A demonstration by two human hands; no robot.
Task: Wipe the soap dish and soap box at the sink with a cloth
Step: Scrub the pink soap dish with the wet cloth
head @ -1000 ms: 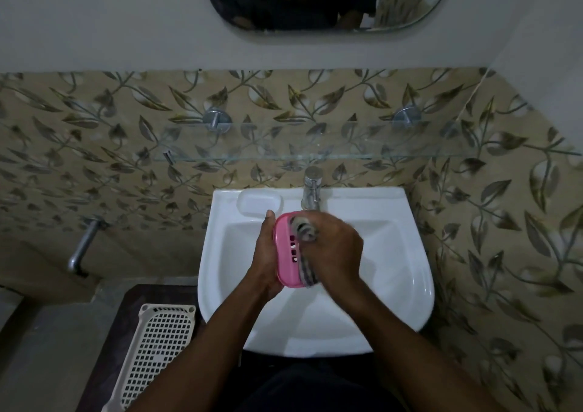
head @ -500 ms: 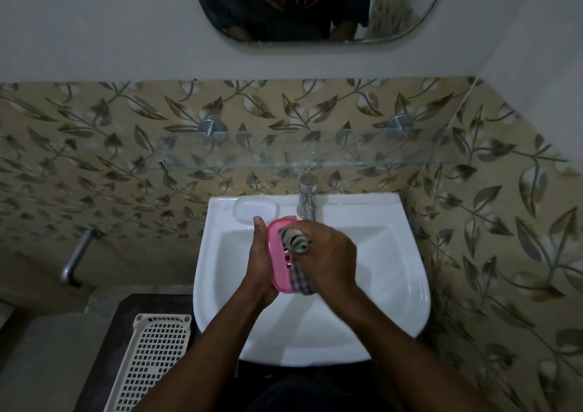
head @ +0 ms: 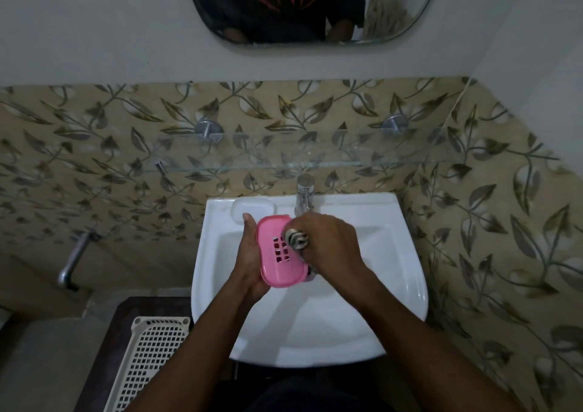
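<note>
My left hand (head: 252,260) grips the pink soap box (head: 281,251) from its left edge, thumb up along the far-left corner, fingers wrapped under it. Box is held over the white sink (head: 394,273), tilted toward me, slotted face with drain holes showing. My right hand (head: 328,244) is closed around a bunched striped cloth (head: 296,238), pressing the wad against the right part of the box face, just beside the holes. A bit of cloth also hangs out below the hand at the near-right corner of the box.

The soap dish (head: 252,210), a moulded recess in the far-left sink rim, sits just beyond my left thumb, not touched by either hand. Tap (head: 304,194) stands at the far middle of the sink, right behind my right hand. Can't tell if water runs.

Glass shelf (head: 284,165) runs along the leaf-pattern tiled wall (head: 94,146) above the tap, on two metal brackets. Mirror (head: 312,5) higher up on the plain wall shows a dark shirt with a red print. Left of the sink, low on the wall, a metal pipe (head: 72,257). Near left, a white perforated plastic basket (head: 151,361) lies on a dark surface, well apart from the sink work.
</note>
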